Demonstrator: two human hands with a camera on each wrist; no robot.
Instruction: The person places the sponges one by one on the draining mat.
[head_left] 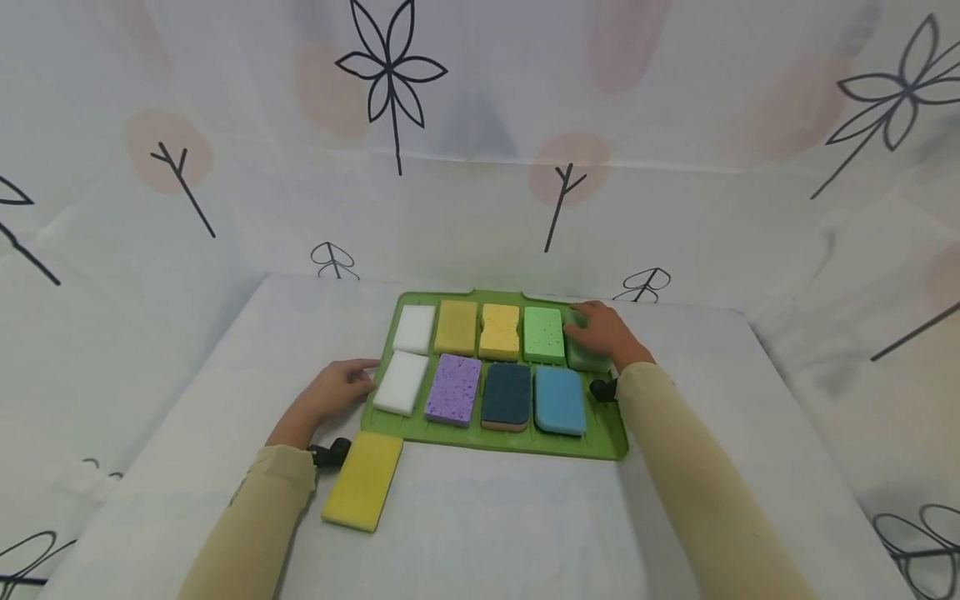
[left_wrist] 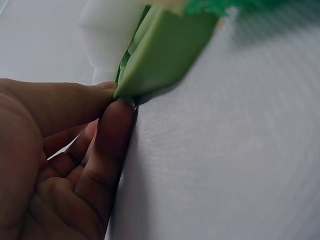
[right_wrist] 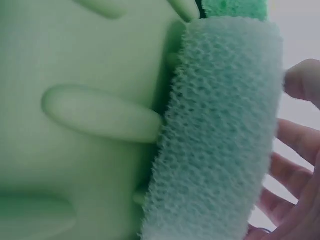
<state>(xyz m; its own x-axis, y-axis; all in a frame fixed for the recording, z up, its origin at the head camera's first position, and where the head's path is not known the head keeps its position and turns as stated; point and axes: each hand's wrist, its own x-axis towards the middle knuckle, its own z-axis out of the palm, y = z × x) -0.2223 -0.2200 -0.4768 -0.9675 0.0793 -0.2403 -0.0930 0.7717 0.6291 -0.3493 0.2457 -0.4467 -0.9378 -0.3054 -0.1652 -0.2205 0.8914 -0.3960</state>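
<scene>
A green ridged tray (head_left: pixel 510 443) holds two rows of sponges. My left hand (head_left: pixel 341 390) pinches the tray's left edge between thumb and forefinger, as the left wrist view shows at a green corner (left_wrist: pixel 165 55). My right hand (head_left: pixel 600 332) is at the tray's far right corner, over a grey-green coarse-pored sponge (right_wrist: pixel 220 120). In the right wrist view its spread fingers (right_wrist: pixel 300 137) touch the sponge's upper face. Beside that sponge lies a light green sponge (head_left: pixel 543 335). The right hand partly covers the coarse sponge in the head view.
A yellow sponge (head_left: pixel 363 481) lies off the tray, beside the left wrist. On the tray are white pads (head_left: pixel 402 383), a purple sponge (head_left: pixel 453 390), a dark blue one (head_left: pixel 506 397), a light blue one (head_left: pixel 559 401) and yellow ones (head_left: pixel 500 332). A patterned cloth hangs behind the white table.
</scene>
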